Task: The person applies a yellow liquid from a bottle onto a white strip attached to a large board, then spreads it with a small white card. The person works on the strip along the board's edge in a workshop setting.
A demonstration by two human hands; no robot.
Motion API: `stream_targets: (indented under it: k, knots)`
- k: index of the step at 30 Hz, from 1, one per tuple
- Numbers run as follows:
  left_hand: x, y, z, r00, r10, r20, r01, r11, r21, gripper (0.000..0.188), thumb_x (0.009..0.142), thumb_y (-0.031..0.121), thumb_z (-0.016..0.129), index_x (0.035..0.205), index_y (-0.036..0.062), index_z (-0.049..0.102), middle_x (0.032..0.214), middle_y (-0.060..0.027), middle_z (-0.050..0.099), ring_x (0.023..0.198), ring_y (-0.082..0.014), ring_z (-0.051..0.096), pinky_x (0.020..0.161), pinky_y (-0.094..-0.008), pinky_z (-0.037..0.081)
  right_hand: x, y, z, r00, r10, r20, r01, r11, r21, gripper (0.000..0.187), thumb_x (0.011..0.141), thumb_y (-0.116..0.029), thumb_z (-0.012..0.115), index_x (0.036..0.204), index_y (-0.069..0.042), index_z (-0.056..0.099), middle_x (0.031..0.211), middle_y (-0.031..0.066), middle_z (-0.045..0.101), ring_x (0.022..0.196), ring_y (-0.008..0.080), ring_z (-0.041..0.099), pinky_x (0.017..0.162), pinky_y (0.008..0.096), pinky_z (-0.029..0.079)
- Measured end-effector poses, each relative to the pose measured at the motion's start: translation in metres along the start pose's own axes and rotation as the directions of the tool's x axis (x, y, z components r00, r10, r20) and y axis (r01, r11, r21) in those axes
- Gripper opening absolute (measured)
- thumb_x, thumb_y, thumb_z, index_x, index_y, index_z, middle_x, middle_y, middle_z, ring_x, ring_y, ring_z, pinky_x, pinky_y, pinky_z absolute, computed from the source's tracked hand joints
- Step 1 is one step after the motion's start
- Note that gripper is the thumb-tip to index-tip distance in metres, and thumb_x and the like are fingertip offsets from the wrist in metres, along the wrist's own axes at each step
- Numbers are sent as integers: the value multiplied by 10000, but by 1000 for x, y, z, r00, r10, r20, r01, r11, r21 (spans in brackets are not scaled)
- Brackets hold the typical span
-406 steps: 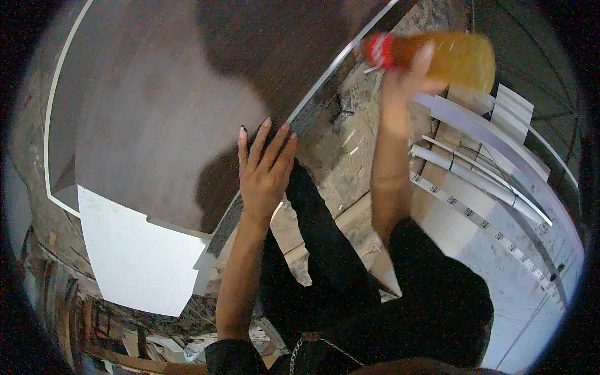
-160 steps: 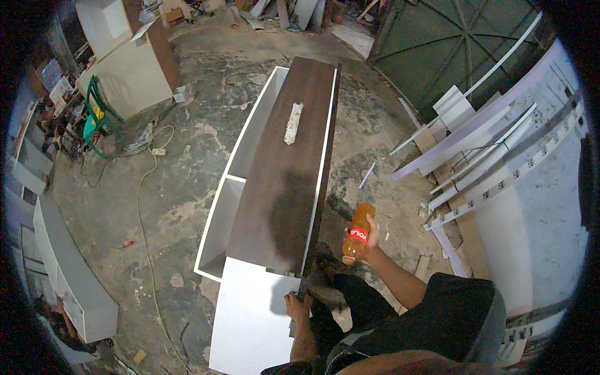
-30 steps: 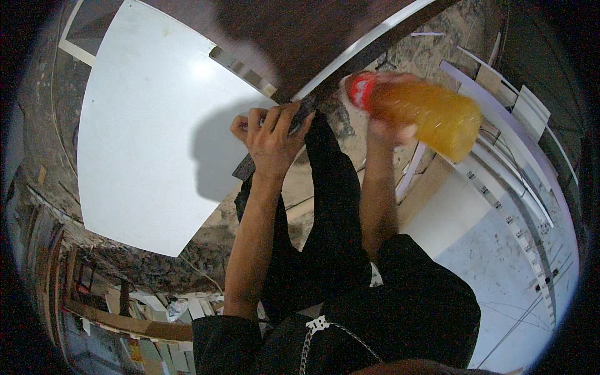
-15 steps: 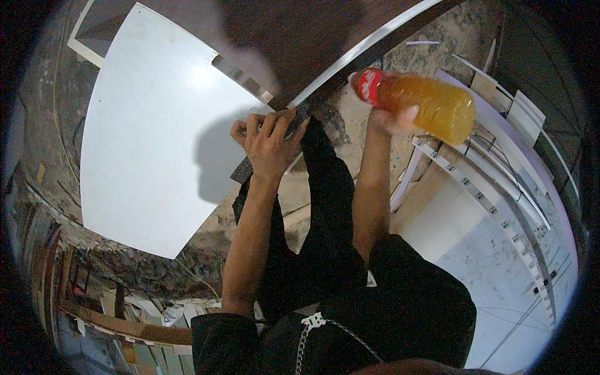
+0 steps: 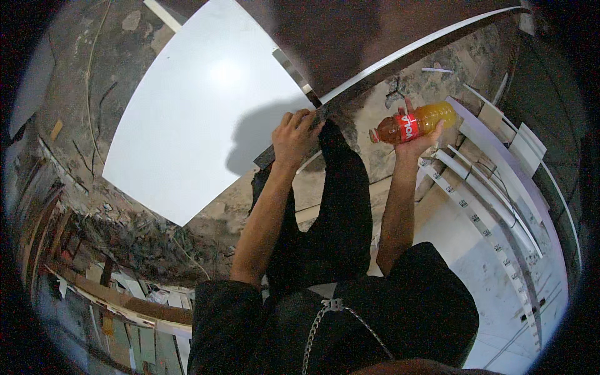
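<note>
Step, as judged: strip steadied, bottle held. Left hand (image 5: 292,139), 12 o'clock: fingers curled over dark strip (image 5: 264,157) at white panel's (image 5: 187,119) edge; cannot tell whether gripping. Right hand (image 5: 414,146), 2 o'clock: grasping bottle (image 5: 409,127). Next move seemingly calls for firm hold. Bottle: 2 o'clock, tipped, neck toward 9 o'clock; amber-yellow contents, red label.

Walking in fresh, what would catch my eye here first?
A large, glossy white panel fills the upper left. Right of centre, the right hand holds a red-labelled clear bottle of amber liquid. Between them, the left hand curls over a dark grey strip by the panel's edge.
</note>
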State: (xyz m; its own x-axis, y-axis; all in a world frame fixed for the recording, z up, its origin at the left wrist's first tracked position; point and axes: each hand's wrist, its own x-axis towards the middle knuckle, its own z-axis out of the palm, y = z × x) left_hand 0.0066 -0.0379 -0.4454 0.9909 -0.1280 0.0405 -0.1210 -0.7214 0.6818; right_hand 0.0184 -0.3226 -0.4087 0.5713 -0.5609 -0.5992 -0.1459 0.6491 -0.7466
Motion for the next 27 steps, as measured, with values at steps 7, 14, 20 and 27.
stream_targets:
  k: [7,14,20,27]
  knots:
    - [-14,-3,-7,997,-78,-12,78,997,-1,272,734,265,800,958,148,702,1002,12,607,817,-180,612,594,-317,533,5,-3,18,979,109,174,-106,994,-29,742,885,-674,415,1245,-28,478,1128,225,595,917,424,645,657,497,570]
    - [-7,-2,-24,992,-122,25,121,992,39,241,756,299,778,930,141,723,934,-23,635,829,-220,632,641,-352,537,-10,-13,50,979,92,184,-82,995,-62,722,914,-666,375,1176,-2,484,1142,266,604,924,389,644,734,481,556]
    - [-48,-19,-9,989,-143,33,138,984,116,362,738,359,796,1039,167,733,1105,-163,663,945,-342,652,747,-419,550,-32,-27,22,989,131,68,-131,991,-3,619,868,-634,511,1143,-80,539,975,111,615,794,259,616,661,406,534]
    - [-31,-9,-5,999,13,-36,-9,994,107,328,764,308,757,1043,149,689,1051,-111,619,890,-315,615,629,-442,524,-101,-109,31,975,178,130,-187,981,58,751,831,-740,465,1106,-46,548,1103,230,658,789,319,656,682,444,567]
